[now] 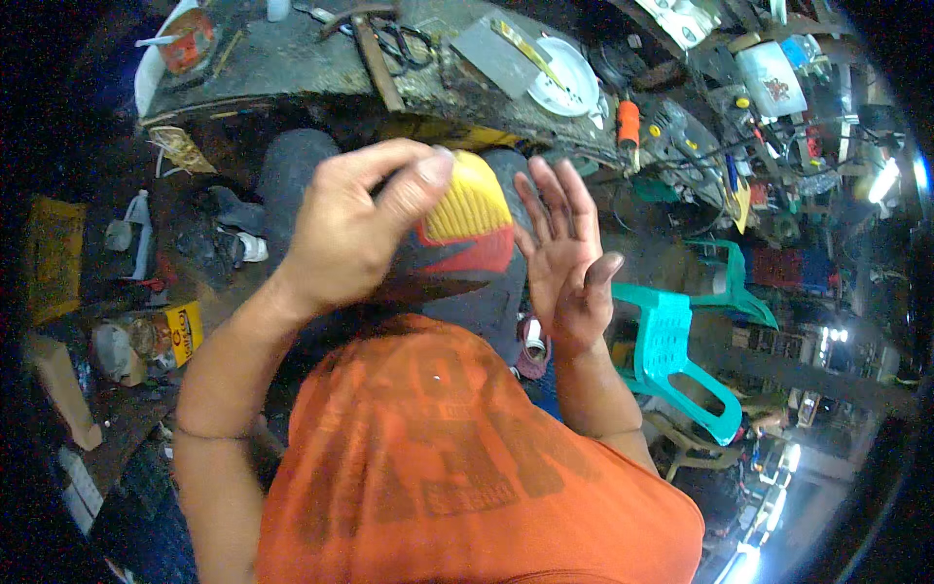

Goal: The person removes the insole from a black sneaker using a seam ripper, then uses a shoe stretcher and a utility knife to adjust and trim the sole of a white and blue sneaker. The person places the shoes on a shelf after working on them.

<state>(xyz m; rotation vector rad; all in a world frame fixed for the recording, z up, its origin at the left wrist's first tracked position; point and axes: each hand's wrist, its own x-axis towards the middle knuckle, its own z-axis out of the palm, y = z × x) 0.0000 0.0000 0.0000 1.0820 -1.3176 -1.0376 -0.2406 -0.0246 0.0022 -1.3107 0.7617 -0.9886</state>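
A shoe (469,209) with a yellow ribbed patch and a red and dark part below it is held up above my lap, its sole side apparently facing me. My left hand (355,219) is closed around its left side, the thumb pressed near the yellow end; the fingers behind are hidden. Just right of the shoe, my right hand (569,253) is raised with palm showing and fingers spread, holding nothing. Its fingertips are close to the shoe's edge; I cannot tell if they touch. Dark smudges mark the right thumb and palm.
Ahead is a worn workbench (282,73) bearing a hammer (375,63), scissors (404,44), a grey sheet (486,58), a white plate (574,92) and an orange-handled tool (628,125). Green plastic chairs (662,336) stand at right. A red container (187,44) sits far left on the bench.
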